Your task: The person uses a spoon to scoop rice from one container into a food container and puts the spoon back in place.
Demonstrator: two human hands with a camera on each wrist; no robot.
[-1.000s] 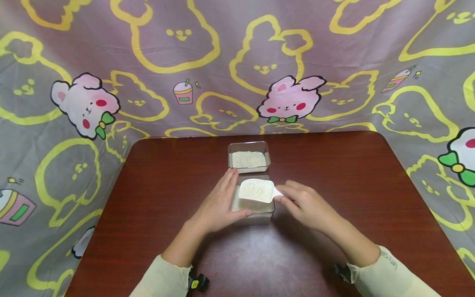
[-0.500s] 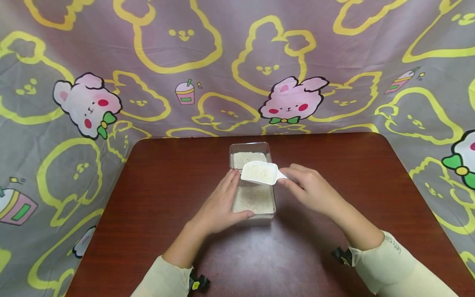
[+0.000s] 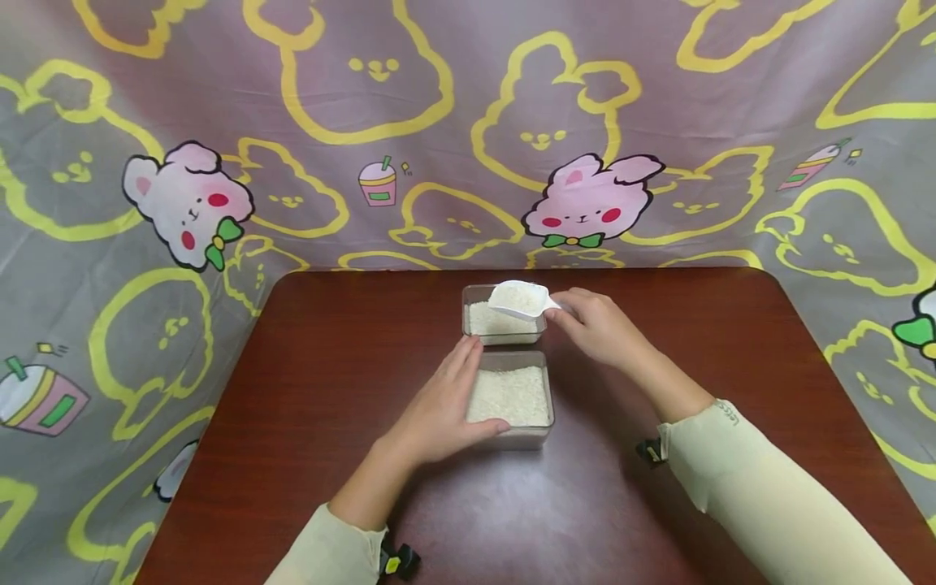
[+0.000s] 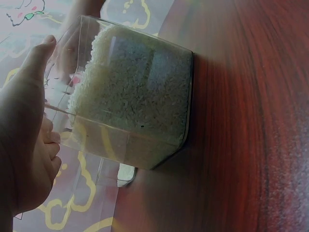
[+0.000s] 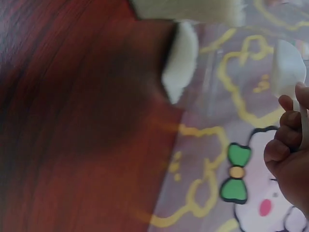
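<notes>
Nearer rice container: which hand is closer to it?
The left hand, lying along the left side of the nearer container; the right hand is raised beyond, right of the far container.

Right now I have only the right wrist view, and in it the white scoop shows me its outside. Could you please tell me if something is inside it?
Observer: Yes. The head view looks down into the scoop, and there is rice in its bowl.
Operator: Thank you. In my picture I cannot find the left hand. Where is it, please?
Observer: It rests against the left side of the near container.
Operator: And seen from the head, which container does the bowl overlap?
Observer: The far container; the bowl hides part of its opening.
</notes>
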